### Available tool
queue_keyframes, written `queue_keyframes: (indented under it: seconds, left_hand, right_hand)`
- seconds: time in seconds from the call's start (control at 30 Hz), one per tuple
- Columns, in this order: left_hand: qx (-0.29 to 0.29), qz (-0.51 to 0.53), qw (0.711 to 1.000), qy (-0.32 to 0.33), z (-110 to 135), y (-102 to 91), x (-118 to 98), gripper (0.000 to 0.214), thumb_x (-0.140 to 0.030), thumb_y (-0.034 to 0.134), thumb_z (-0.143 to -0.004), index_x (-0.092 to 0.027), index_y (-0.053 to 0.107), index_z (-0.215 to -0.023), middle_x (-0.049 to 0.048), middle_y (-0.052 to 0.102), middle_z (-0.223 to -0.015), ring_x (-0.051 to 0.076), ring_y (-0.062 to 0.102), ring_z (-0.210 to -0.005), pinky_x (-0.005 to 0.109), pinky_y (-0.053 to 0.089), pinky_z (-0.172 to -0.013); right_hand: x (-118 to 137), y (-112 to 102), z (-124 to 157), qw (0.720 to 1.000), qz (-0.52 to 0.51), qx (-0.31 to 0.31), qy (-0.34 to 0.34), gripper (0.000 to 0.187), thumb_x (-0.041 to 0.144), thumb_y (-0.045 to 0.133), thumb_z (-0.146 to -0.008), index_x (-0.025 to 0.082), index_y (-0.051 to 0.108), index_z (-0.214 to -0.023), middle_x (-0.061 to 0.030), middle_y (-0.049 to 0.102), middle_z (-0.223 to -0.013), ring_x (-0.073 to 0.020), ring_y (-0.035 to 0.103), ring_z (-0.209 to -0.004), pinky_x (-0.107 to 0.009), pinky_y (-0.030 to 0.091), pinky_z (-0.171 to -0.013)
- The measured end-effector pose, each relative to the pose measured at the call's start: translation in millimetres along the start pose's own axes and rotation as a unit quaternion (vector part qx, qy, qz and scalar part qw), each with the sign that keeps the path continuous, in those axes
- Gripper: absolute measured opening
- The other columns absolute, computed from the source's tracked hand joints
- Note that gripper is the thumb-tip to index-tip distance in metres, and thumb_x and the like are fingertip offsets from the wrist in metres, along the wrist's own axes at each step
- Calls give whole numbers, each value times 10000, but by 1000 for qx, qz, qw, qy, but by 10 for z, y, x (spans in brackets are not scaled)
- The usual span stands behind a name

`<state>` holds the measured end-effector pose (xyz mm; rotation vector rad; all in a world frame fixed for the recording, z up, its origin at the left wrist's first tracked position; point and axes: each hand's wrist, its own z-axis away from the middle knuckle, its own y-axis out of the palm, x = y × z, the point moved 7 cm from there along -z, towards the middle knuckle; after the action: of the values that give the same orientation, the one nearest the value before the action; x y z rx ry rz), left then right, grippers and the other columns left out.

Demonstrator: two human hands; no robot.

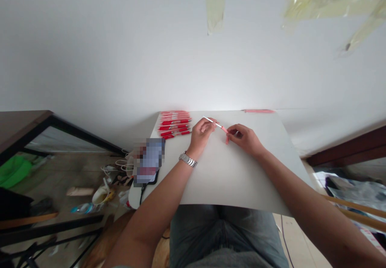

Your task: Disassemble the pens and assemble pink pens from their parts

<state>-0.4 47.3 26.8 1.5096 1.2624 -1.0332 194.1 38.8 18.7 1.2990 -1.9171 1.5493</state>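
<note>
Pen piece point(219, 125) held between two hands above a white surface point(229, 175)

The person's left hand point(202, 133) pinches the white shaft of the pen piece; the right hand point(245, 138) pinches its pink end, with a short pink bit point(227, 140) just below. The piece slants down from left to right, over the far half of the surface. Left of the left hand, red pens point(175, 128) lie in a row, paler pink ones point(174, 114) behind them near the wall point(181, 51). More pink sticks point(259, 111) lie along the far edge, toward the right. A pixelated phone point(149, 161) lies at the surface's left edge.
</note>
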Motion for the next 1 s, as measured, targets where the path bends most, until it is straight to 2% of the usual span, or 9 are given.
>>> queue_keyframes:
  seconds: [0.27,0.47,1.0]
  left_hand:
    - [17,-27,999,-5,-11,9,44,301,-454,750,-896,-209,755,-1071,80,761,-1079,175,692,-923,288,544,-795]
    - [31,-37,999,1,-13,35,40,295,-438,748,-899,-208,773,-1082,89,771,-1099,184,700,-955,310,543,-861]
    - [58,-59,997,-5,-3,88,80,301,-441,747,-894,-203,802,-1069,86,791,-1021,210,718,-959,346,560,-891]
  right_hand:
    - [5,5,-1,1000,-3,5,-4,194,401,635,-937,231,722,-976,-43,708,-892,-179,644,-780,-311,512,-707]
    - [11,2,2,1000,2,3,-6,189,392,635,-934,228,718,-978,-44,705,-891,-179,645,-778,-313,518,-710]
    - [-3,11,-1,1000,3,5,-6,167,375,644,-927,232,718,-970,-45,707,-897,-182,646,-787,-312,516,-708]
